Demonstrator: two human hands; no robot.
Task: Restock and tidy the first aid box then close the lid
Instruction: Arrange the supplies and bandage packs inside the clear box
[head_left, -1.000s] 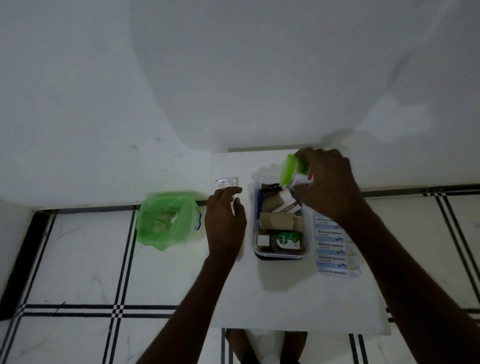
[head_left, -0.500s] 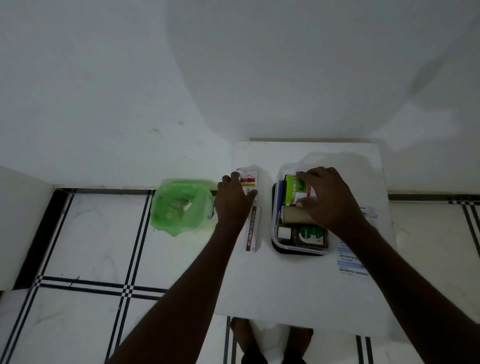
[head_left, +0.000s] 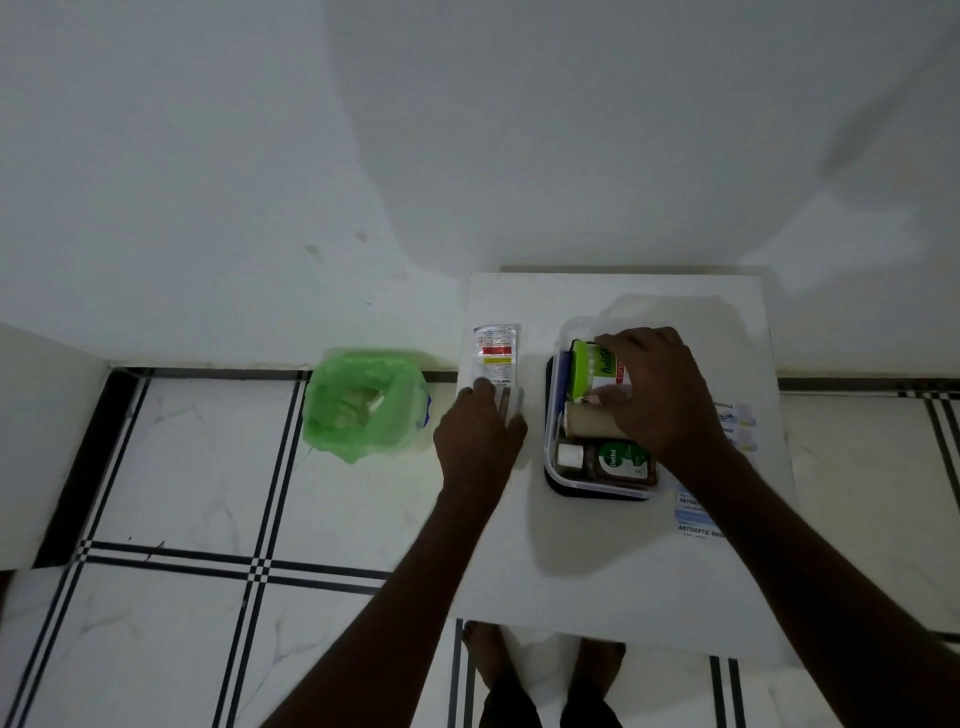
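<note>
Pressing a green packet (head_left: 597, 369) into the first aid box (head_left: 558, 467), right hand (head_left: 652, 395) grip closed; left hand (head_left: 480, 436) flat, empty

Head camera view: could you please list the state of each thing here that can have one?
First aid box: open, no lid on it.
Green packet: in the box, under right hand.
Dettol bottle: lying flat in box.
Green bag: open on the floor.
Sachet: flat on table.
Left hand: resting on table.
</note>
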